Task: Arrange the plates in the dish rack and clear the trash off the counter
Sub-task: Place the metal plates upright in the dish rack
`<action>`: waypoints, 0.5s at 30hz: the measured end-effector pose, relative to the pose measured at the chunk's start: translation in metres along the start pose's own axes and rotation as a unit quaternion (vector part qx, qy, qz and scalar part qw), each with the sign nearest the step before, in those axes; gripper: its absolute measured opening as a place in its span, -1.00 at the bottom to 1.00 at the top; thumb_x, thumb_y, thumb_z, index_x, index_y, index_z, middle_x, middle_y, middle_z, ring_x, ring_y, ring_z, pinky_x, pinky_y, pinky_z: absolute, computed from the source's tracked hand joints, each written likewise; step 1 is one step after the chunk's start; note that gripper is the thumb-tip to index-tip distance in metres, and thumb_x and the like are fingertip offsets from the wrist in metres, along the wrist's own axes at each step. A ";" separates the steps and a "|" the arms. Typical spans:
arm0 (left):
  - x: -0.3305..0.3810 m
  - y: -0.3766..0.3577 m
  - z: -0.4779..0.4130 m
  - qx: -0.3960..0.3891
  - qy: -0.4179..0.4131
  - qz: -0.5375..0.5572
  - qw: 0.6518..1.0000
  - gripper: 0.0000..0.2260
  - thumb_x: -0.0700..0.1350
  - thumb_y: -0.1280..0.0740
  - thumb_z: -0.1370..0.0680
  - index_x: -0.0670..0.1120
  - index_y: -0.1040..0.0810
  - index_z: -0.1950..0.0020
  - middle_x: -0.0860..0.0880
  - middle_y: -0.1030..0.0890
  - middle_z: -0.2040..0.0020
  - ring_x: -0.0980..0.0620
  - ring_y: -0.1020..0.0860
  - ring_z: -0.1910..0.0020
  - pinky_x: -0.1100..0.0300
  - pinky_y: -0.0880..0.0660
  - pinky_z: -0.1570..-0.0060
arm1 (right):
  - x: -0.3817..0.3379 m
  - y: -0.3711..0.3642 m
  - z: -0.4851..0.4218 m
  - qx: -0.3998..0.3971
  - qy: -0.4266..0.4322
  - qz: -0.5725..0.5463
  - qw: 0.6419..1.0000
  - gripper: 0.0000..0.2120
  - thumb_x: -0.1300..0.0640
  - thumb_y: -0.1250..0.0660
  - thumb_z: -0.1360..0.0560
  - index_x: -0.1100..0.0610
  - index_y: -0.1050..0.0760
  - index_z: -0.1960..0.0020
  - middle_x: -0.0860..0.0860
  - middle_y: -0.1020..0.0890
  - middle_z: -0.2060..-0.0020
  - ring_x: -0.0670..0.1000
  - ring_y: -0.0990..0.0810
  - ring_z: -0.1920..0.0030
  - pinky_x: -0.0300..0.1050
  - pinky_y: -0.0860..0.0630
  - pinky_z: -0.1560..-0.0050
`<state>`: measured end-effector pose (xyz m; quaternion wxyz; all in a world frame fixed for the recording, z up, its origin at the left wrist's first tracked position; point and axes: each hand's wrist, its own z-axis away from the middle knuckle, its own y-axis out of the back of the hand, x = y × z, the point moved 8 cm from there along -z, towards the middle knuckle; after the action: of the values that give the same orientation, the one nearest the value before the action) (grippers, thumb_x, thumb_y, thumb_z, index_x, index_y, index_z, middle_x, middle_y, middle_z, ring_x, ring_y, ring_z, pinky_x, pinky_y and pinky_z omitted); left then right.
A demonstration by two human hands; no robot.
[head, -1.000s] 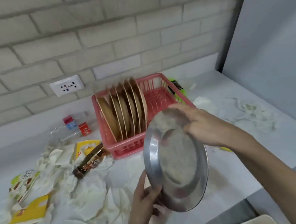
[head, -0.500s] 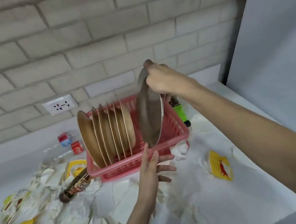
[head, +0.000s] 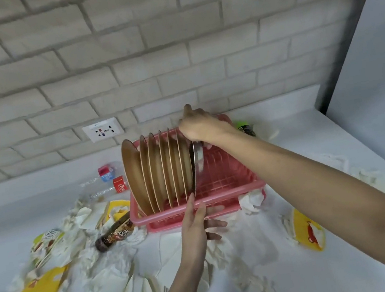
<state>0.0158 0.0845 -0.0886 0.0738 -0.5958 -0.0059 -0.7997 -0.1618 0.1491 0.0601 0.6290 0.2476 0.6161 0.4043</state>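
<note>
A pink dish rack [head: 229, 191] stands on the white counter [head: 315, 131] against the brick wall. Several tan plates [head: 157, 171] stand on edge in its left half. A steel plate [head: 198, 162] stands upright just right of them, inside the rack. My right hand [head: 202, 126] grips the steel plate's top rim from above. My left hand [head: 196, 223] is at the rack's front rim with fingers spread, its fingertips touching the steel plate's lower edge. Crumpled white paper [head: 111, 277] and yellow wrappers [head: 42, 285] litter the counter at the left and front.
A brown bottle [head: 114, 234] lies left of the rack, clear plastic bottles [head: 106, 182] behind it. A green bottle [head: 245, 127] sits behind the rack's right corner. Another yellow wrapper [head: 308, 229] lies at the right. A wall socket [head: 103, 129] is above. A grey wall [head: 375, 66] bounds the right.
The steel plate went from flat in both hands in front of the rack to upright over it, then down into the rack beside the tan plates. My left hand let go and moved to the rack's front.
</note>
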 end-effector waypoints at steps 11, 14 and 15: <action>0.003 0.003 -0.005 0.001 0.023 0.001 1.000 -0.49 -0.04 -0.15 -0.69 0.05 -0.03 -0.61 -0.06 -0.73 0.01 -0.13 -0.67 0.17 0.14 -0.52 0.33 | -0.017 -0.034 -0.003 -0.052 0.055 -0.007 0.997 -0.56 -0.09 0.07 -0.68 0.03 -0.18 -0.51 0.18 -0.42 -0.32 0.27 -0.46 -0.26 0.09 -0.48 -0.21; 0.002 -0.001 -0.006 -0.002 0.027 0.001 1.000 -0.45 -0.01 -0.15 -0.69 0.08 0.04 -0.61 -0.05 -0.73 0.00 -0.23 -0.67 0.09 0.08 -0.51 0.26 | -0.014 -0.038 -0.011 -0.040 0.034 -0.036 0.998 -0.46 -0.24 0.07 -0.63 0.08 -0.24 -0.44 0.21 -0.51 -0.20 0.27 -0.49 -0.20 0.13 -0.51 -0.12; 0.001 -0.001 -0.007 -0.001 0.028 0.003 1.000 -0.45 -0.01 -0.15 -0.69 0.09 0.04 -0.61 -0.05 -0.73 0.00 -0.23 -0.67 0.09 0.08 -0.50 0.25 | -0.013 -0.039 -0.012 -0.035 0.032 -0.036 0.998 -0.42 -0.28 0.08 -0.61 0.09 -0.26 -0.41 0.22 -0.54 -0.16 0.26 -0.50 -0.18 0.13 -0.50 -0.12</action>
<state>0.0087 0.0849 -0.0892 0.0754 -0.5735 -0.0014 -0.8157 -0.1647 0.1144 0.0348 0.6310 0.1902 0.6303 0.4104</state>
